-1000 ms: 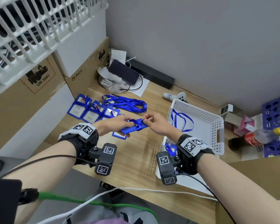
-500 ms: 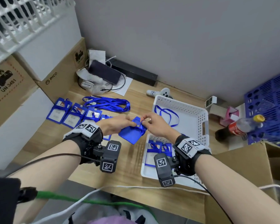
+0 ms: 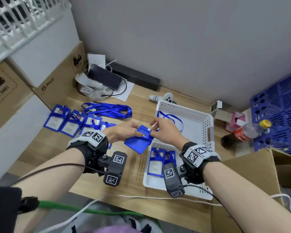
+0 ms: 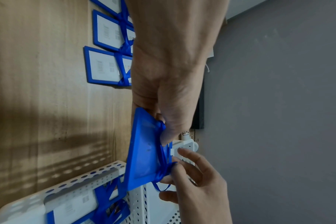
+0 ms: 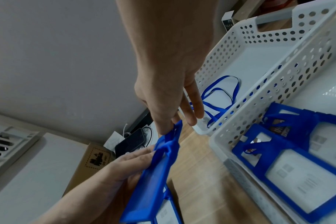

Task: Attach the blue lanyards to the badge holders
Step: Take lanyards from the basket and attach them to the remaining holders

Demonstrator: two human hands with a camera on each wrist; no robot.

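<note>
Badge holders (image 3: 71, 122) with blue cords looped on them lie in a row on the bench (image 3: 138, 167) at left, and more lie in the near white basket (image 3: 198, 192), so much looks done. A bundle of blue lanyards (image 3: 107, 109) and 1 loose lanyard in the far basket (image 3: 203, 115) remain. The held badge holder (image 3: 138, 141) is above the bench: the left hand (image 3: 123, 133) pinches its top edge, and the right hand (image 3: 165, 132) pinches the cord at its slot. Since 0.5 s ago the holder has tilted slightly.
</note>
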